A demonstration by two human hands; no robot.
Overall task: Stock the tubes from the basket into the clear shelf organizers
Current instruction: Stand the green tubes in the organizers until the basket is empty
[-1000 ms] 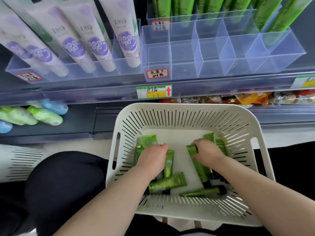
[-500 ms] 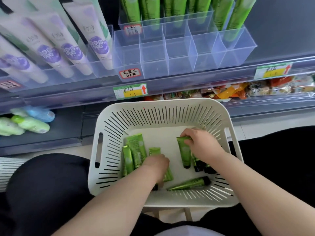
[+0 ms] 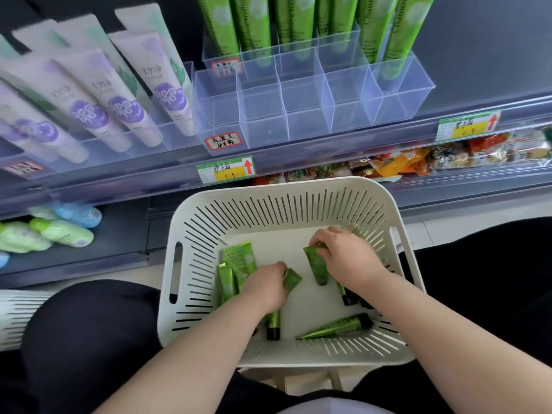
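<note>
A white slotted basket (image 3: 385,210) sits in front of me with several small green tubes with black caps on its floor. My left hand (image 3: 264,286) is closed around one green tube (image 3: 273,322) whose cap end pokes out below the fist. My right hand (image 3: 343,258) grips another green tube (image 3: 316,265) near its flat end. A loose tube (image 3: 337,327) lies near the basket's front. Above, a clear shelf organizer (image 3: 313,106) has an empty front row; its back row holds tall green tubes (image 3: 298,22).
Purple-and-white tubes (image 3: 119,94) fill the organizer to the left. Price tags (image 3: 225,170) line the shelf rail. Snack packets (image 3: 418,161) lie on the lower shelf at right, pale bottles (image 3: 59,231) at lower left. My dark-clothed knees flank the basket.
The view has shifted so the shelf sits further right and closer. Both hands stayed in the basket; the left closed around a tube, the right moved slightly back with its tube.
</note>
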